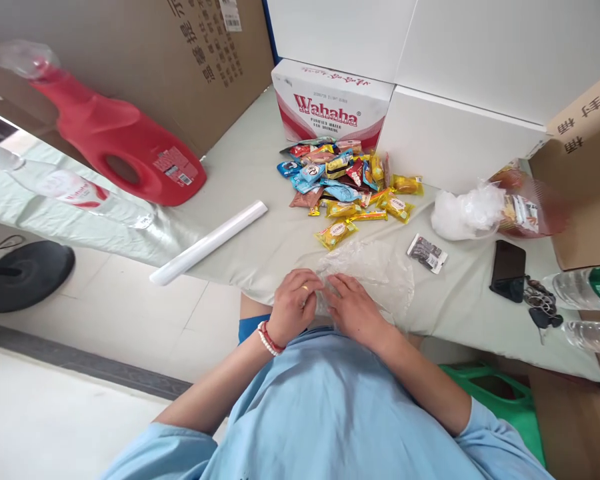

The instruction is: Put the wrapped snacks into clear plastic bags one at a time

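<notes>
Both hands, left hand (294, 305) and right hand (354, 308), pinch a crinkled clear plastic bag (375, 270) at the near edge of the surface (250, 173) | fingers closed on its film | grey cloth cover, snack packets (347, 183) heaped beyond, white roll (207, 243) left | bag mouth unclear, phone (507, 270) right

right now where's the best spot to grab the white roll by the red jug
Grip the white roll near its middle, coming from above with fingers across its width. It is a long thin tube lying flat and slanted on the table, its near end poking past the edge, so a middle hold probably keeps it level. Both hands, left and right, are on the clear bag.
</notes>
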`<state>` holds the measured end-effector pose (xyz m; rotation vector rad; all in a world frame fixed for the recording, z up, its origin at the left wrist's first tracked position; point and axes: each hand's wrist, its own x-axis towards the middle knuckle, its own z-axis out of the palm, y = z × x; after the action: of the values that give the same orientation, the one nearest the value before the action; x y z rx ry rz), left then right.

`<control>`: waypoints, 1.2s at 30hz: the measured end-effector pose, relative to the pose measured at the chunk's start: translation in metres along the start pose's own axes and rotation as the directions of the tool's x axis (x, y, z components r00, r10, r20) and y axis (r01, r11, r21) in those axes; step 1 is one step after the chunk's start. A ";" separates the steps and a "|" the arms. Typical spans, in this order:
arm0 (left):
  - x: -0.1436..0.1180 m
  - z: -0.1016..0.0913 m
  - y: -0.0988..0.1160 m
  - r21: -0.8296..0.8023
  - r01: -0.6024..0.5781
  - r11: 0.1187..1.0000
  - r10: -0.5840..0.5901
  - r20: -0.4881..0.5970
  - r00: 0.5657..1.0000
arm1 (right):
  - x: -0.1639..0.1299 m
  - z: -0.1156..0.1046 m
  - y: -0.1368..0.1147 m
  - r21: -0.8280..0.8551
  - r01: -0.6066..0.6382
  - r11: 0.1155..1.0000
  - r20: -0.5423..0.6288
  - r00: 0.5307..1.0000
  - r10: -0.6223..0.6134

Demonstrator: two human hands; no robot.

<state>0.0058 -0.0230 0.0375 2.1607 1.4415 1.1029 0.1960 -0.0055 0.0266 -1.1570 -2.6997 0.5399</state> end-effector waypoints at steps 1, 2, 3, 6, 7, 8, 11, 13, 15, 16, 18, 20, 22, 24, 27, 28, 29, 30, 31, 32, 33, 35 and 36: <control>0.006 0.003 0.005 -0.039 -0.005 0.999 0.007 0.056 0.998 | -0.001 0.007 -0.001 0.000 -0.001 1.000 -0.005 1.000 0.001; 0.013 0.008 0.009 -0.062 0.007 0.998 0.001 0.125 0.992 | -0.001 0.013 -0.001 -0.003 -0.001 1.000 -0.009 1.000 0.001; 0.020 0.015 0.011 -0.061 0.033 0.998 -0.020 0.194 0.981 | -0.001 0.019 -0.002 -0.009 -0.002 1.000 -0.012 1.000 0.002; 0.035 0.040 0.005 0.082 0.137 0.987 -0.156 0.305 0.939 | -0.001 0.027 -0.002 -0.032 -0.005 0.999 -0.010 1.000 0.005; 0.038 0.048 0.000 0.139 0.161 0.977 -0.197 0.304 0.932 | -0.003 0.027 -0.002 -0.034 -0.003 0.999 -0.012 1.000 0.002; 0.038 0.054 -0.006 0.185 0.176 0.967 -0.224 0.290 0.930 | -0.007 0.025 -0.002 -0.029 0.002 1.000 -0.017 1.000 -0.003; 0.030 0.063 -0.021 0.258 0.179 0.949 -0.237 0.216 0.947 | -0.024 0.018 0.000 0.030 0.021 0.999 -0.052 0.998 -0.019; 0.021 0.063 -0.025 0.313 0.152 0.937 -0.216 0.180 0.960 | -0.040 0.016 0.005 0.088 0.011 0.996 -0.072 0.997 -0.004; 0.014 0.059 -0.027 0.382 0.095 0.919 -0.175 0.182 0.968 | -0.057 0.016 0.011 0.148 -0.021 0.989 -0.066 0.997 0.031; 0.012 0.056 -0.027 0.411 0.055 0.910 -0.148 0.196 0.969 | -0.064 0.016 0.014 0.175 -0.039 0.984 -0.049 0.998 0.049; 0.009 0.051 -0.029 0.443 -0.017 0.896 -0.097 0.234 0.967 | -0.078 0.014 0.019 0.221 -0.071 0.973 0.009 0.997 0.070; 0.009 0.047 -0.031 0.457 -0.036 0.889 -0.089 0.249 0.964 | -0.089 0.005 0.022 0.269 -0.081 0.960 0.097 0.994 0.057; 0.011 0.045 -0.033 0.471 -0.001 0.882 -0.125 0.236 0.964 | -0.095 -0.011 0.027 0.342 -0.081 0.936 0.188 0.982 0.016; 0.013 0.045 -0.034 0.474 0.044 0.879 -0.165 0.217 0.962 | -0.089 -0.032 0.040 0.407 -0.098 0.908 0.201 0.979 0.016; 0.015 0.045 -0.035 0.445 0.073 0.892 -0.188 0.219 0.957 | -0.053 -0.066 0.075 0.358 -0.145 0.922 -0.013 0.987 0.161; 0.014 0.045 -0.035 0.433 0.079 0.898 -0.191 0.221 0.956 | -0.032 -0.075 0.091 0.298 -0.166 0.940 -0.112 0.972 0.207; 0.014 0.046 -0.036 0.421 0.083 0.903 -0.192 0.223 0.956 | -0.008 -0.083 0.107 0.224 -0.190 0.956 -0.207 0.949 0.237; 0.014 0.046 -0.037 0.410 0.086 0.908 -0.191 0.223 0.956 | 0.018 -0.089 0.122 0.148 -0.217 0.965 -0.264 0.932 0.250; 0.013 0.047 -0.038 0.400 0.088 0.912 -0.189 0.220 0.957 | 0.046 -0.093 0.136 0.071 -0.246 0.967 -0.301 0.919 0.256; 0.012 0.047 -0.039 0.391 0.088 0.916 -0.185 0.218 0.958 | 0.074 -0.096 0.148 -0.013 -0.294 0.956 -0.331 0.903 0.273; 0.012 0.048 -0.040 0.383 0.087 0.919 -0.180 0.214 0.960 | 0.101 -0.098 0.157 -0.098 -0.355 0.930 -0.336 0.891 0.305; 0.010 0.050 -0.042 0.376 0.088 0.922 -0.174 0.200 0.964 | 0.149 -0.098 0.166 -0.250 -0.454 0.855 -0.313 0.874 0.372; 0.010 0.051 -0.042 0.377 0.096 0.921 -0.177 0.187 0.966 | 0.168 -0.096 0.168 -0.314 -0.483 0.818 -0.296 0.868 0.399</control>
<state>0.0188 0.0117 -0.0180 2.2885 1.7718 0.5588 0.2194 0.2482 0.0511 -1.8523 -2.3977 -0.0807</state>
